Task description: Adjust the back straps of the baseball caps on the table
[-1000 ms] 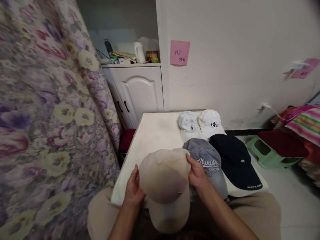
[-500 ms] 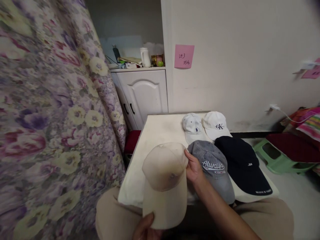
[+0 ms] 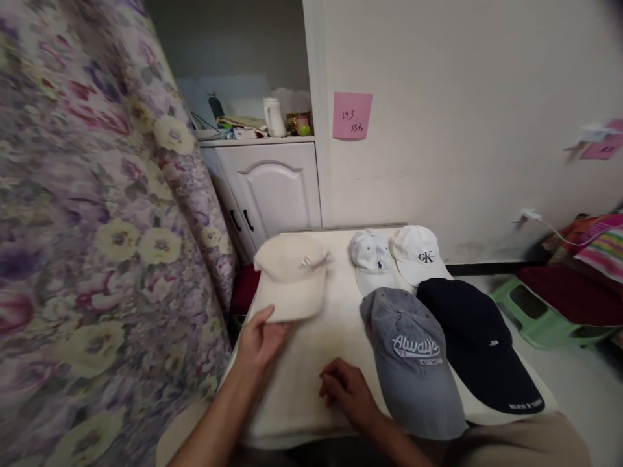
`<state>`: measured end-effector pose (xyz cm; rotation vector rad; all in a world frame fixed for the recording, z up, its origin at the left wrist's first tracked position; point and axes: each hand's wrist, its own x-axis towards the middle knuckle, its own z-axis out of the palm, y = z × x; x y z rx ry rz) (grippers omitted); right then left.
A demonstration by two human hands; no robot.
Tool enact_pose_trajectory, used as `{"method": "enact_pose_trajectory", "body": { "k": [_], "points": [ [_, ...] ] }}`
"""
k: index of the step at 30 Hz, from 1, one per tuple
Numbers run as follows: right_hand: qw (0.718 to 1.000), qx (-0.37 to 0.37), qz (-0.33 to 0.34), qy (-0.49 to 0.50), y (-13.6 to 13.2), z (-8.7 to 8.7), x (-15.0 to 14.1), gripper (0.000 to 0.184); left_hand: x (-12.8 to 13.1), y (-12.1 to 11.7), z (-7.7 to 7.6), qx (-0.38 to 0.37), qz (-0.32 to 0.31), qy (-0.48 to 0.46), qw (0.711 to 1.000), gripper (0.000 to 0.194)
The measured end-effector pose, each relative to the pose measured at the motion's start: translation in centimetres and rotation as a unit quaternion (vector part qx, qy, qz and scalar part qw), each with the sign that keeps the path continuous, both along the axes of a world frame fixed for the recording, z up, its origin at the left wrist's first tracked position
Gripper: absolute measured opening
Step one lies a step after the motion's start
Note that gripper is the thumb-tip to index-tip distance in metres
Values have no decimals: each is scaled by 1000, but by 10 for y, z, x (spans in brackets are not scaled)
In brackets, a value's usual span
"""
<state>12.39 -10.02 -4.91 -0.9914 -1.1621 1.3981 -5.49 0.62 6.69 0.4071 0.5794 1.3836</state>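
Observation:
My left hand (image 3: 265, 337) grips a beige baseball cap (image 3: 292, 275) by the edge of its brim, thumb on top. The cap is at the far left of the cream-covered table (image 3: 311, 350), its brim towards me, slightly blurred. Lower down, my right hand (image 3: 346, 392) hovers over the cover with its fingers curled in and nothing in them. Nearest to it on the right is a grey cap (image 3: 413, 363) with "Always" lettering. Beside that lies a black cap (image 3: 479, 344). Behind them sit a pale cap (image 3: 374, 263) with a small dark logo and a white "CK" cap (image 3: 418, 254).
A floral curtain (image 3: 97, 259) hangs close on the left. Behind the table are a white cabinet (image 3: 272, 188) and a wall with a pink note (image 3: 352, 115). A green stool (image 3: 540, 321) with a dark red top stands at the right.
The beige cap has moved away from me to the table's far left. My right hand has let go of it and drawn back; my left hand has kept the brim.

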Motion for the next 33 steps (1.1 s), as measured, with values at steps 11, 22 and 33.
{"method": "enact_pose_trajectory", "body": {
  "k": [11,22,33],
  "points": [
    [996,-26,-9,-82,2,7,-4,32,55,161,-41,-98,49,-25,994,42],
    [996,-20,-14,-82,2,6,-4,18,39,134,-72,-163,78,3,983,39],
    [997,-3,-5,-73,4,-2,-3,14,42,117,-73,-195,114,72,971,29]
  ]
}}
